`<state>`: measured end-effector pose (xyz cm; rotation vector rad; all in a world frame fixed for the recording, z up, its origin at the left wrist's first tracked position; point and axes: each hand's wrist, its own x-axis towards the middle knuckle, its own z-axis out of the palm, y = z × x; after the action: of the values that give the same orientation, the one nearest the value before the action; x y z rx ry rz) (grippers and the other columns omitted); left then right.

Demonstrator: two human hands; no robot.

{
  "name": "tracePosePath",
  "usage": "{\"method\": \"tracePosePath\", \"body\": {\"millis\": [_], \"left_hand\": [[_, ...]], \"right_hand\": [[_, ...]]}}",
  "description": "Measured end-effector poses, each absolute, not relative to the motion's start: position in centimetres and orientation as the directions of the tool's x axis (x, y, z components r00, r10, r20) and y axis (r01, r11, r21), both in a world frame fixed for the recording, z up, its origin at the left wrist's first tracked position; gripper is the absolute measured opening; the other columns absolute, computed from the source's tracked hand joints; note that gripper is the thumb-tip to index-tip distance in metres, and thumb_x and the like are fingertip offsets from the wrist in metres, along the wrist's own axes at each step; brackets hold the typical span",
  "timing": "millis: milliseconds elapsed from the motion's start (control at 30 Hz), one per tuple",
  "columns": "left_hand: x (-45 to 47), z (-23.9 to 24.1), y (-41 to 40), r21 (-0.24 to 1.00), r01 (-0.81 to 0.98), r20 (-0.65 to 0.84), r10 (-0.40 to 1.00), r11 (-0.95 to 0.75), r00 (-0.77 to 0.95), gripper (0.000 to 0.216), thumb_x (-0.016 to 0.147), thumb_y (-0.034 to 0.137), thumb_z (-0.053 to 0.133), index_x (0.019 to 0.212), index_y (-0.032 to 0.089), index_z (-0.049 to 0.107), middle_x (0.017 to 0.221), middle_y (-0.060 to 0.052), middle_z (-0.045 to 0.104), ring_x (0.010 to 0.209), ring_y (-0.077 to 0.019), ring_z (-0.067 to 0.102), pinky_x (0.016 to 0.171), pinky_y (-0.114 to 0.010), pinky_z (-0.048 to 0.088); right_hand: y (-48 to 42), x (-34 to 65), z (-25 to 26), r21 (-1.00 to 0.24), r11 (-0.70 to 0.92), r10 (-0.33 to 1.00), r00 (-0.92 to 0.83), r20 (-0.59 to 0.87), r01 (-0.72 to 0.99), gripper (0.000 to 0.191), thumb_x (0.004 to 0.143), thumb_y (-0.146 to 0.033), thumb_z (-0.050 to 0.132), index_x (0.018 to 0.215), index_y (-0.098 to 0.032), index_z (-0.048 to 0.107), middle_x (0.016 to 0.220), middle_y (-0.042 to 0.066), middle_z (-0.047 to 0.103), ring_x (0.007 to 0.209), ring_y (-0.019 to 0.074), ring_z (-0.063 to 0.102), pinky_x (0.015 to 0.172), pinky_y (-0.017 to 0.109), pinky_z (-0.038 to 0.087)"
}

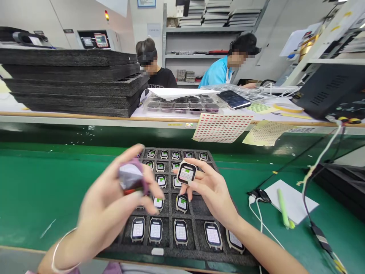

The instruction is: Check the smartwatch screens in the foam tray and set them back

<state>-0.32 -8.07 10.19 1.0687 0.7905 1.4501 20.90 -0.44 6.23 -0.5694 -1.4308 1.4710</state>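
My left hand (114, 205) is closed around a purple-rimmed smartwatch (130, 176). It is smeared by motion, with a grey, shiny face and a red-orange patch at its lower edge. My right hand (212, 190) pinches a silver smartwatch (186, 173) by its sides, its lit screen showing white and green. Both hands are above a black foam tray (201, 238) with rows of compartments. Several strapless smartwatches sit in them, such as a lit watch (180, 232) in the front row. My left hand and forearm hide much of the tray's left side.
Black foam slabs (71, 82) are stacked on the shelf at left. Clear plastic trays (182, 104), a phone (234, 99) and yellow tape (288, 107) lie along it; a red-dotted sticker sheet (222, 127) hangs over its edge. Cables, white paper (299, 203) and a green pen (283, 207) lie right. Two people work behind.
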Motion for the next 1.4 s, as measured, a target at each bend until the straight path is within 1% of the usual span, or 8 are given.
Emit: {"method": "tracePosePath", "body": {"millis": [67,133,333,533,800,900,1133,1400], "left_hand": [[1.1,9.5,-5.7,0.911,-0.410,0.105,0.980,-0.027,0.168,0.055,0.080,0.018,0.068,0.129,0.021,0.046,0.088,-0.004,0.059,0.071,-0.0147,0.062,0.054,-0.021,0.053],[2.3,7.9,-3.9,0.906,-0.415,0.046,0.958,0.078,0.282,0.056,0.081,0.015,0.066,0.132,0.017,0.041,0.086,-0.004,0.059,0.071,-0.0151,0.063,0.060,-0.025,0.056],[3.1,4.6,-2.6,0.903,-0.423,0.087,0.938,0.068,0.336,0.066,0.075,0.010,0.068,0.133,0.017,0.038,0.096,-0.008,0.062,0.085,-0.0202,0.063,0.074,-0.036,0.058],[2.7,5.5,-3.0,0.903,-0.429,0.132,0.934,0.024,0.331,0.060,0.082,0.017,0.062,0.136,0.018,0.036,0.098,-0.009,0.062,0.091,-0.0214,0.061,0.077,-0.038,0.057],[2.5,5.5,-2.3,0.918,-0.396,0.140,0.945,-0.012,0.296,0.056,0.087,0.031,0.059,0.136,0.016,0.036,0.091,-0.009,0.062,0.083,-0.0212,0.063,0.068,-0.036,0.059],[2.2,5.5,-2.2,0.902,-0.432,0.153,0.947,-0.016,0.283,0.058,0.085,0.026,0.061,0.136,0.015,0.035,0.093,-0.009,0.062,0.084,-0.0216,0.064,0.069,-0.036,0.060],[2.1,5.7,-2.4,0.893,-0.444,0.203,0.943,-0.068,0.264,0.074,0.076,0.011,0.069,0.138,0.016,0.031,0.101,-0.009,0.062,0.092,-0.0219,0.064,0.078,-0.034,0.058],[2.1,6.1,-2.6,0.920,-0.389,0.166,0.951,-0.054,0.261,0.064,0.080,0.012,0.064,0.136,0.016,0.034,0.099,-0.007,0.060,0.086,-0.0179,0.062,0.072,-0.030,0.059]], "right_hand": [[-0.2,21.0,6.2,-0.938,0.163,0.860,-0.421,0.287,-0.306,0.041,0.085,-0.013,0.060,0.124,-0.019,0.050,0.106,0.013,0.068,0.065,0.0168,0.065,0.049,0.025,0.049],[0.0,20.9,6.0,-0.940,0.169,0.864,-0.415,0.286,-0.295,0.040,0.084,-0.013,0.059,0.123,-0.020,0.051,0.104,0.011,0.068,0.064,0.0161,0.064,0.049,0.025,0.049],[0.3,20.8,5.9,-0.950,0.223,0.906,-0.314,0.285,-0.219,0.030,0.087,-0.023,0.061,0.116,-0.020,0.055,0.089,0.007,0.070,0.053,0.0123,0.059,0.043,0.021,0.044],[0.6,20.8,5.9,-0.961,0.222,0.930,-0.260,0.259,-0.162,0.024,0.086,-0.025,0.063,0.109,-0.019,0.059,0.080,0.005,0.070,0.042,0.0085,0.051,0.039,0.020,0.040],[0.3,21.2,6.2,-0.957,0.159,0.883,-0.400,0.247,-0.241,0.036,0.085,-0.020,0.063,0.120,-0.021,0.056,0.098,0.010,0.070,0.059,0.0175,0.065,0.046,0.026,0.048],[0.1,21.1,6.4,-0.958,0.156,0.871,-0.423,0.249,-0.242,0.046,0.083,-0.016,0.065,0.127,-0.022,0.051,0.104,0.010,0.069,0.067,0.0197,0.068,0.051,0.028,0.051],[0.0,21.0,6.2,-0.959,0.184,0.874,-0.410,0.259,-0.215,0.045,0.084,-0.015,0.064,0.126,-0.021,0.052,0.094,0.009,0.070,0.067,0.0203,0.068,0.049,0.028,0.051],[0.0,21.0,6.1,-0.957,0.175,0.897,-0.363,0.252,-0.232,0.027,0.089,-0.026,0.058,0.115,-0.019,0.058,0.082,0.007,0.071,0.057,0.0193,0.066,0.042,0.026,0.048]]}}
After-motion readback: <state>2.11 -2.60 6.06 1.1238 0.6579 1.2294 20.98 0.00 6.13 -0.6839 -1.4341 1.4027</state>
